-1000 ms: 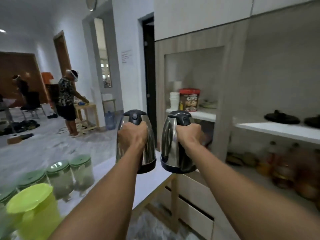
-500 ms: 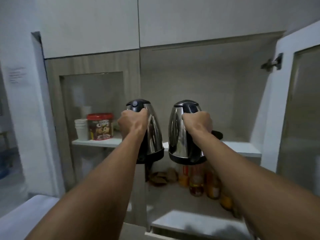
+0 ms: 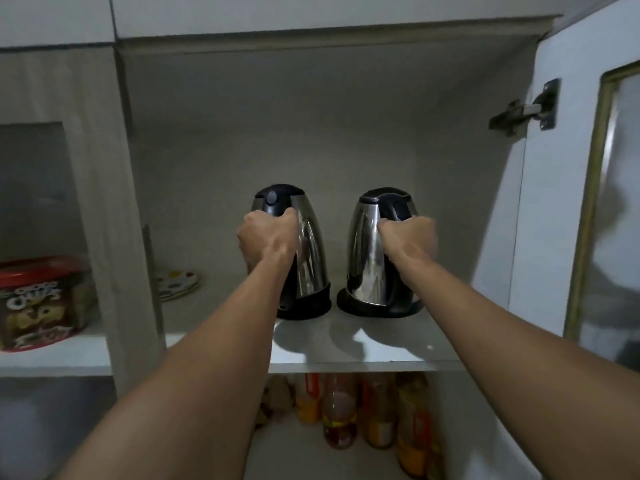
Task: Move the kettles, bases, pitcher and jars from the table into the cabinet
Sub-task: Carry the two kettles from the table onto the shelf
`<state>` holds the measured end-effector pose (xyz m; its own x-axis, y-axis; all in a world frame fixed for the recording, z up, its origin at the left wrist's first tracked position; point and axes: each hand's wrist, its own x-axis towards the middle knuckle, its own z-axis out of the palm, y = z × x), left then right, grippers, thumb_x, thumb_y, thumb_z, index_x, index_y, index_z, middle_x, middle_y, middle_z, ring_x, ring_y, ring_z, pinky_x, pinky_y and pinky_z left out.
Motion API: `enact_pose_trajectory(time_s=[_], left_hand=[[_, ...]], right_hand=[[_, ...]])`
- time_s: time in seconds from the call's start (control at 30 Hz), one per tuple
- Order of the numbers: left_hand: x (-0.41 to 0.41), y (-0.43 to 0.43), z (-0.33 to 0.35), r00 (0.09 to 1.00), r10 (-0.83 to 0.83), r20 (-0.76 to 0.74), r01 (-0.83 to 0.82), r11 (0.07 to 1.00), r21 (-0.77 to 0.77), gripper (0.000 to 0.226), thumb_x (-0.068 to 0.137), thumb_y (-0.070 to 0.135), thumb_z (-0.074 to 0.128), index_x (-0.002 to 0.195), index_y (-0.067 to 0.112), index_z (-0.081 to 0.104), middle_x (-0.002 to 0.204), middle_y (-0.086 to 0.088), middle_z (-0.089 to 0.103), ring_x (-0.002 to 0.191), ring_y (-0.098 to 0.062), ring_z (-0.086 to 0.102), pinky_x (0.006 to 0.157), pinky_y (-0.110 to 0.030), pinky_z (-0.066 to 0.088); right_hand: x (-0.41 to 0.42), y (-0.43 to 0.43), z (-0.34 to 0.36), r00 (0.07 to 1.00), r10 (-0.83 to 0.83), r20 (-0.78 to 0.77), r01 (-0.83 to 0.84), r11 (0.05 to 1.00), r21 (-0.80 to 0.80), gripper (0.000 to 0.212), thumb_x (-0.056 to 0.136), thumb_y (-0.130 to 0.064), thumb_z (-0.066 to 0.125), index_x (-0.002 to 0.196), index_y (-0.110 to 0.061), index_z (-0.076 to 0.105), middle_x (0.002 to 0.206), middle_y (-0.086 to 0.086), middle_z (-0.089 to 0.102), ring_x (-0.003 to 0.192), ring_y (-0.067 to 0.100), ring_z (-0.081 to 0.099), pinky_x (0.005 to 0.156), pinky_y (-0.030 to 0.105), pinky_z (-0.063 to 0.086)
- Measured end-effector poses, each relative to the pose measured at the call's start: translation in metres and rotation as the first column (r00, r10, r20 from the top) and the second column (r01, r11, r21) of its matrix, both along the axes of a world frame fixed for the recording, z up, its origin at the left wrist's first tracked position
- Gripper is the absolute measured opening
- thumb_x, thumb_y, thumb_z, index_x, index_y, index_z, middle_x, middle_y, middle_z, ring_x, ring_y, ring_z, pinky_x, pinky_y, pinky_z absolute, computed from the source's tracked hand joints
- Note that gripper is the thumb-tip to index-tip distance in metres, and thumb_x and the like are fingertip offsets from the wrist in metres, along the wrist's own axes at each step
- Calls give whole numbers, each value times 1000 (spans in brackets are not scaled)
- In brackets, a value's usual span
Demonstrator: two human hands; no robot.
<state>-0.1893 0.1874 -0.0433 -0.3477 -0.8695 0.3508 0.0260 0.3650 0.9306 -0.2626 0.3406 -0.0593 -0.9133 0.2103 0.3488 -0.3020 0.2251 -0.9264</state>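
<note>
Two steel kettles with black lids stand side by side on the white cabinet shelf (image 3: 346, 355), each on a black base. My left hand (image 3: 265, 239) grips the handle of the left kettle (image 3: 306, 251), whose base (image 3: 304, 304) shows under it. My right hand (image 3: 410, 235) grips the handle of the right kettle (image 3: 367, 261), which sits on the right base (image 3: 377, 306). The handles are hidden under my fingers. The pitcher, the jars and the table are out of view.
A patterned plate (image 3: 180, 282) lies at the shelf's left end. Several bottles (image 3: 339, 410) stand on the shelf below. The cabinet door (image 3: 571, 202) hangs open on the right with its hinge (image 3: 530, 109). A red-lidded snack tub (image 3: 38, 299) sits in the left compartment.
I have turned from the table to the open cabinet and carried both kettles forward. They were in the air before the shelf; now they rest on the bases on the shelf.
</note>
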Motion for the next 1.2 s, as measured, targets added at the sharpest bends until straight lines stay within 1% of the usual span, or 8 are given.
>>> enact_pose_trajectory(time_s=[0.13, 0.33, 0.5, 0.63, 0.8, 0.9, 1.07, 1.2], left_hand=[[-55, -25, -9, 998, -39, 39, 39, 999, -11, 27, 80, 32, 63, 88, 6, 64, 88, -11, 64, 76, -27, 58, 63, -32, 45], [-123, -63, -23, 991, -100, 84, 103, 994, -37, 35, 83, 37, 60, 88, 2, 66, 90, -15, 68, 82, -34, 67, 67, -31, 52], [-151, -78, -38, 978, -159, 138, 164, 986, -25, 38, 87, 34, 59, 62, 8, 46, 63, -3, 50, 56, -22, 53, 61, -30, 49], [-159, -80, -37, 967, -186, 172, 192, 981, -17, 29, 87, 32, 59, 77, 6, 51, 69, -5, 51, 62, -24, 54, 63, -31, 49], [-162, -72, -34, 952, -186, 243, 212, 973, -86, 30, 91, 24, 55, 73, 1, 48, 85, -10, 57, 71, -26, 57, 65, -29, 46], [-158, -69, -37, 950, -167, 265, 202, 973, -109, 32, 91, 18, 52, 62, 8, 42, 85, -11, 59, 57, -18, 52, 58, -28, 44], [-144, -55, -42, 964, -125, 235, 162, 976, -144, 17, 92, 17, 52, 92, 1, 56, 105, -18, 63, 101, -37, 63, 69, -30, 42], [-137, -53, -51, 977, -64, 202, 86, 991, -101, 32, 91, 16, 52, 117, -4, 54, 119, -22, 61, 107, -40, 61, 73, -32, 44]], right_hand=[[-56, -20, -10, 999, -36, 23, 36, 999, 2, 27, 60, -35, 58, 71, -12, 66, 79, 13, 74, 77, 36, 72, 68, 40, 58], [-123, -56, -19, 993, -96, 62, 96, 995, -1, 45, 59, -39, 59, 89, -8, 72, 81, 14, 74, 75, 35, 72, 71, 42, 62], [-151, -71, -30, 991, -99, 89, 98, 995, 20, 48, 62, -39, 61, 92, -3, 71, 86, 17, 74, 76, 35, 73, 70, 43, 63], [-166, -76, -35, 991, -53, 121, 54, 999, 0, 51, 60, -38, 62, 95, -1, 71, 86, 17, 74, 76, 35, 73, 67, 44, 62], [-173, -69, -28, 986, 78, 145, -80, 997, 11, 26, 76, -22, 66, 90, 0, 65, 72, 17, 67, 51, 28, 59, 47, 28, 45], [-171, -64, -25, 982, 110, 154, -114, 993, 17, 9, 80, -10, 60, 75, -5, 55, 55, 12, 55, 39, 23, 48, 43, 27, 41], [-167, -53, -30, 973, 148, 177, -153, 988, 16, 22, 84, -11, 62, 65, -4, 53, 46, 11, 50, 31, 22, 43, 38, 24, 39], [-162, -56, -43, 980, 139, 144, -147, 988, 42, 13, 75, -14, 64, 77, -1, 60, 58, 15, 57, 37, 24, 50, 37, 22, 40]])
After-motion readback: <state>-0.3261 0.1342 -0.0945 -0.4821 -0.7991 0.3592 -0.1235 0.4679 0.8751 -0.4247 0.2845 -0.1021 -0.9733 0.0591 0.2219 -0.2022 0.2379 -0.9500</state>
